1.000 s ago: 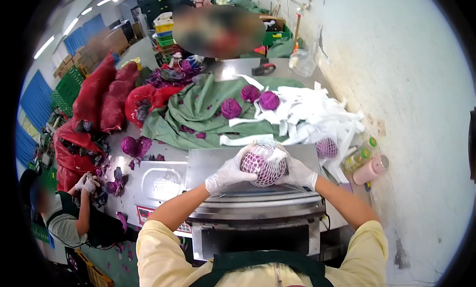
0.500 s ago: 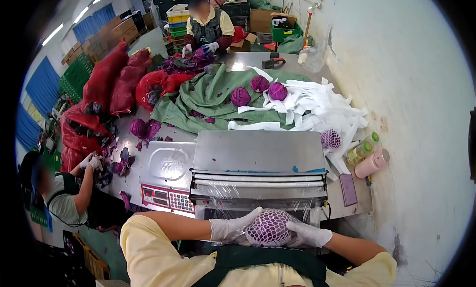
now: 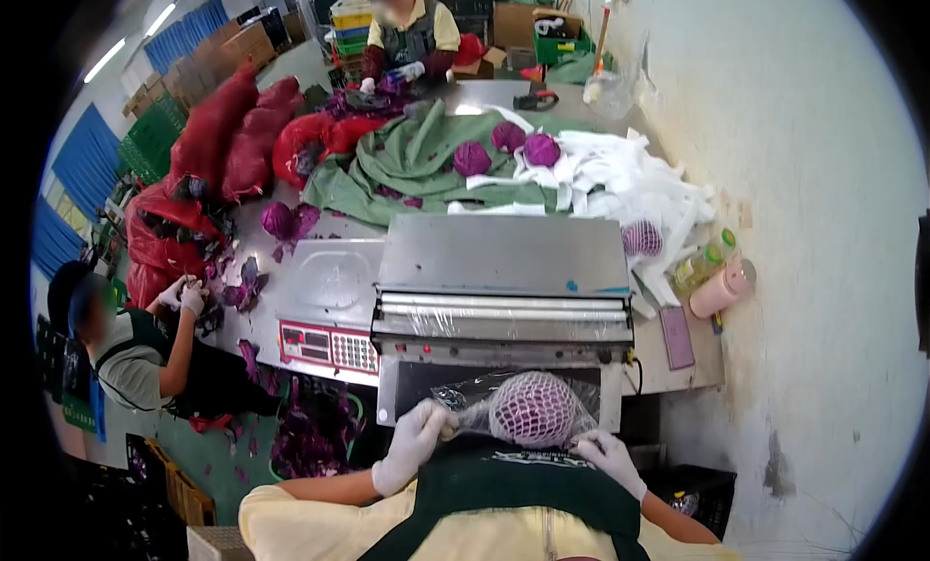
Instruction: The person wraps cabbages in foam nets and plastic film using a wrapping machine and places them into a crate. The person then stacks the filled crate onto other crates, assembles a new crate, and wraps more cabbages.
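A purple cabbage [image 3: 531,409] in a white foam net lies on clear plastic film [image 3: 472,415], close in front of my apron. My left hand [image 3: 412,450], in a white glove, is closed on the film at the cabbage's left. At the lower right of the cabbage, my gloved right hand [image 3: 610,459] pinches the film's other side. Both hands are apart from the cabbage itself. Just beyond it stands the metal film-wrapping machine [image 3: 504,261] with its film roll [image 3: 504,307] and a dark plate below.
Left of the machine sits a scale [image 3: 329,345]. Netted cabbage [image 3: 641,238], bottles [image 3: 699,267], a pink flask [image 3: 723,288] and a phone [image 3: 677,337] are at right. Bare cabbages [image 3: 472,158], white foam nets [image 3: 605,178] and red sacks [image 3: 208,135] lie beyond. Two co-workers handle leaves.
My hands have moved apart from the cabbage's sides and now grip the film. The cabbage has moved slightly up in view. The film no longer stretches down from the roll to it.
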The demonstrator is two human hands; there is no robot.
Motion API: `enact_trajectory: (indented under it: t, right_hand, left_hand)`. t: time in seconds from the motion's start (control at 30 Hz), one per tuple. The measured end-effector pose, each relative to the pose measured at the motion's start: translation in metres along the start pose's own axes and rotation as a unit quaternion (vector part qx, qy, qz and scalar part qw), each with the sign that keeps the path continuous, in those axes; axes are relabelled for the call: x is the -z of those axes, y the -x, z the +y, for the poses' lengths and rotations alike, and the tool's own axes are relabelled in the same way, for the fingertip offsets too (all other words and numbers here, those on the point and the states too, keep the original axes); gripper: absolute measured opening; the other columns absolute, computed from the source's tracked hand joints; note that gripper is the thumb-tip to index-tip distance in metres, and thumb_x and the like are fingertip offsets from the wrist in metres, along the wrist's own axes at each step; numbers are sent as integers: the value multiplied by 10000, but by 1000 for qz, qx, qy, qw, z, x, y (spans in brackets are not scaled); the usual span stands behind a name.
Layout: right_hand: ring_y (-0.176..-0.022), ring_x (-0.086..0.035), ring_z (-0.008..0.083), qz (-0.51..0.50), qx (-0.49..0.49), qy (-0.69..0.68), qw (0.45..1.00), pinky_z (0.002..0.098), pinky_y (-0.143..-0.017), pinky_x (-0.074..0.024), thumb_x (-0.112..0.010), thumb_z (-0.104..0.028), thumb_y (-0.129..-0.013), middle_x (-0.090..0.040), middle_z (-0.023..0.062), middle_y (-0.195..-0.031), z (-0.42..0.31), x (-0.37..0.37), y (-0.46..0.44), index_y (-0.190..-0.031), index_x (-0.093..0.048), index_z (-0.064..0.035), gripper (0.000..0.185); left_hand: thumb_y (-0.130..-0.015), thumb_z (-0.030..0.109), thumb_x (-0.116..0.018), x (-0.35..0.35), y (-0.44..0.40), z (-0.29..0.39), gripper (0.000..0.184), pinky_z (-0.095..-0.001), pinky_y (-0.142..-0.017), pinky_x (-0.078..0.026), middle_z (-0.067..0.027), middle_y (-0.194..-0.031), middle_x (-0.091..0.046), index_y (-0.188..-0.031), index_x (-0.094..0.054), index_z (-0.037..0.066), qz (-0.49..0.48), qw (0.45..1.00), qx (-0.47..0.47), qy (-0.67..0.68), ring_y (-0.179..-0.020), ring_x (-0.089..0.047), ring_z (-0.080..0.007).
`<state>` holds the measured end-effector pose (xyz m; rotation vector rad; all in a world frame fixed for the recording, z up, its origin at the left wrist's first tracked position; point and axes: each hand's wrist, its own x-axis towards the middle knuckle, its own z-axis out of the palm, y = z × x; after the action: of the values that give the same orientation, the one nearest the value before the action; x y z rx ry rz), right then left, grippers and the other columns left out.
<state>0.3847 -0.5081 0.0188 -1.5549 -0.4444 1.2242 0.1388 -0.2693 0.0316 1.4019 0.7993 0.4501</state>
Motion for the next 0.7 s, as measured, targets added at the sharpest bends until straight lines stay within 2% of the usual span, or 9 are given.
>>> enact_trajectory:
  t: [0.07, 0.2, 0.23, 0.4, 0.43, 0.53, 0.57, 0.63, 0.7]
  right_hand:
    - [-887, -632, 137, 0, 25, 111, 993, 277, -761, -502, -491, -190, -949, -655, 83, -965, -7, 3, 1, -994, -609, 17, 242]
    - [-410, -362, 64, 145, -12, -165, 976, 222, -410, -315, -443, -341, -991, -440, -27, -532, -1, 28, -5, -767, -563, -58, 380]
    - [-405, -334, 65, 136, -50, -193, 970, 230, -390, -276, -449, -354, -988, -408, -37, -517, 8, 36, -4, -752, -547, -68, 384]
    - [-405, -286, 59, 143, -229, -193, 943, 232, -382, -217, -480, -289, -965, -359, -63, -527, 110, 36, -12, -760, -551, -97, 290]
    - [-504, -493, 122, 187, -236, -176, 937, 268, -450, -386, -467, -232, -950, -539, -2, -626, 141, 28, -32, -825, -602, -71, 245]
    - [-1077, -587, 252, -123, -49, 481, 867, 357, -946, -461, -483, -165, -938, -625, 103, -1175, 142, -5, -71, -1164, -572, -22, 282]
    - [-1078, -582, 231, -101, -20, 378, 920, 345, -950, -459, -468, -153, -948, -617, 96, -1182, 154, -15, -78, -1184, -561, -26, 284]
    - [-1079, -570, 187, -52, -42, -131, 989, 320, -960, -454, -438, -129, -969, -601, 82, -1196, 156, -16, -80, -1224, -540, -35, 290]
    - [-1018, -578, 152, -9, -51, -326, 944, 292, -922, -465, -437, -128, -974, -612, 62, -1133, 134, -17, -78, -1188, -560, -41, 261]
  left_hand:
    - [-1001, 229, -424, -16, -13, 22, 290, -191, -506, -359, 0, -658, -520, -794, -537, 60, 15, 997, 57, 42, -526, -410, -51]
    - [-978, 321, -435, -26, -13, 19, 339, -224, -456, -290, 32, -625, -487, -784, -583, 86, 124, 920, 256, 271, -512, -382, -68]
    - [-973, 308, -450, -7, -5, -4, 333, -240, -402, -224, 55, -538, -391, -758, -579, 89, 14, 919, 278, 279, -429, -298, -65]
    - [-904, 237, -513, -36, -10, -83, 177, -230, -460, -270, 71, -599, -403, -793, -595, 127, -7, 885, 465, 37, -492, -351, -83]
    - [-806, 92, -534, -48, -16, -119, 105, -260, -451, -270, 38, -588, -453, -730, -603, 114, -79, 918, 388, 11, -491, -360, -77]
    - [-861, 175, -602, -98, -43, -170, 137, -266, -663, -488, -38, -847, -651, -906, -651, 54, -217, 933, 285, -43, -735, -572, -99]
    - [-931, 386, -547, -103, -60, -222, 399, -320, -819, -518, -102, -1042, -650, -1110, -594, 33, -359, 925, -47, -116, -901, -615, -170]
    - [-926, 420, -513, -122, -62, -191, 445, -334, -846, -501, -108, -1076, -632, -1143, -566, 35, -358, 930, 80, 37, -939, -599, -182]
    - [-922, 454, -478, -127, -59, -149, 492, -347, -874, -483, -114, -1110, -613, -1177, -539, 38, -364, 891, 210, 170, -977, -582, -195]
